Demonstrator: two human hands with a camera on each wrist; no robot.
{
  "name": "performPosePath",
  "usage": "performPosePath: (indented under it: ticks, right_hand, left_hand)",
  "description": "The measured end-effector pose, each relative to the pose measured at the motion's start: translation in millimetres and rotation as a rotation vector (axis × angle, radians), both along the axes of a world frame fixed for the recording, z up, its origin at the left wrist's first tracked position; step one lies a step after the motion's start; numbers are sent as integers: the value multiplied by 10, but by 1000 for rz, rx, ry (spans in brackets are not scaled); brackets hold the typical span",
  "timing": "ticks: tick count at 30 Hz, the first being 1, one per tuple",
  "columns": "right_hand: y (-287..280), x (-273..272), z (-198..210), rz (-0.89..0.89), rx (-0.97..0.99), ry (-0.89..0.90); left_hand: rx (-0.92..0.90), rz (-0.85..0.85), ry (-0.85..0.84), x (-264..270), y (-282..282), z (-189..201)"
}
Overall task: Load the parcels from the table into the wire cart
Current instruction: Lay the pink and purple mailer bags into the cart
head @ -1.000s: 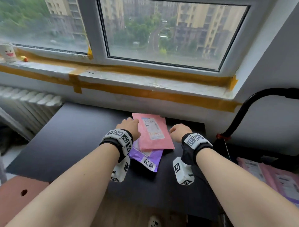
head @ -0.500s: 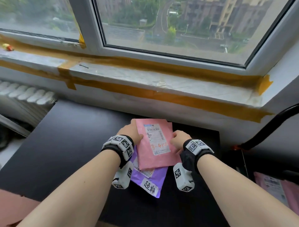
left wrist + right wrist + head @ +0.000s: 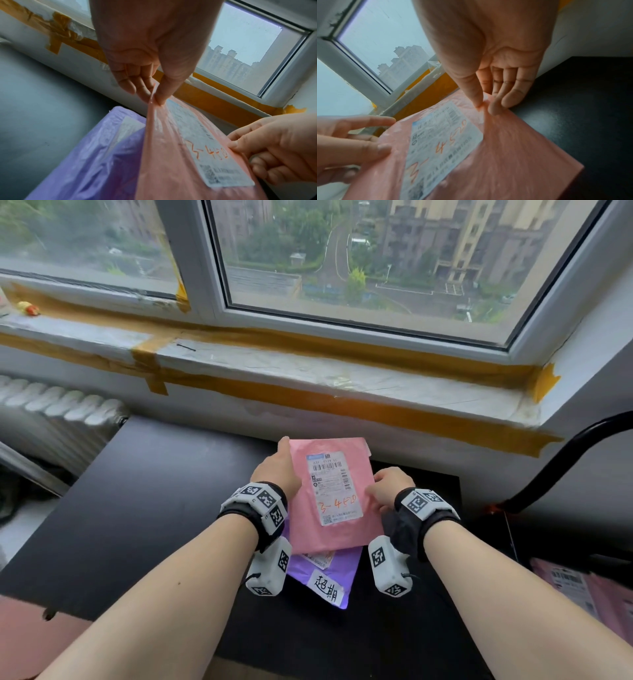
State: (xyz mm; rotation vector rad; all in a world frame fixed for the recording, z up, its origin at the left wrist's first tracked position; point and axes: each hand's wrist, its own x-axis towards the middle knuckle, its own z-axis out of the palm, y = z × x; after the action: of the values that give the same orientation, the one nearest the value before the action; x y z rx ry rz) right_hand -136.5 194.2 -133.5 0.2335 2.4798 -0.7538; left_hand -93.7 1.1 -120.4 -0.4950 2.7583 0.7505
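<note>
Head view shows both hands on one pink parcel [image 3: 334, 494] over the black table [image 3: 144, 508], just below the taped windowsill [image 3: 308, 368]. The left hand [image 3: 278, 470] pinches the parcel's left edge between thumb and fingertips, which the left wrist view shows plainly; the right hand [image 3: 387, 487] pinches the right edge the same way, bunching the film a little between thumb and forefinger in the right wrist view. The parcel is a flat soft mailer with a white shipping label [image 3: 334, 487] facing up, marked in orange handwriting. Its long axis runs away from the person toward the window, so the two grips sit across its short width. Its left edge is lifted clear of the purple parcel [image 3: 329, 577] beneath it, which lies flat on the table with a handwritten white tag near its close corner.

The relation that matters is sideways: the wire cart [image 3: 582, 460] stands off the table's right end, only its curved black handle and a bit of its basket in view, so the right hand is the nearer one and the parcel probably has to travel rightward, short side leading. Inside the cart, at the lower right of the head view, at least one pink labelled parcel [image 3: 589, 590] already lies flat; how many are there cannot be told. Two parcels remain at the table: the one in hand and the purple one.
</note>
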Motion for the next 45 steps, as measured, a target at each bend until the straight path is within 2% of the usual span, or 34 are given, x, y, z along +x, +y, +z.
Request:
performPosePath:
  ticks: [10, 19, 27, 37, 45]
  right_hand:
    - [107, 550, 438, -120, -41, 165]
    - [355, 1475, 563, -327, -34, 317]
    - [781, 2235, 536, -465, 36, 317]
    - [1429, 2612, 607, -588, 83, 364]
    - [2415, 2917, 392, -682, 47, 304]
  left_hand:
    - [67, -126, 216, 396, 53, 400]
    - [161, -251, 256, 979, 360, 427]
    - [204, -413, 193, 1430, 841, 335]
    - [163, -580, 217, 1540, 1622, 393]
    - [146, -655, 178, 1719, 2657, 290]
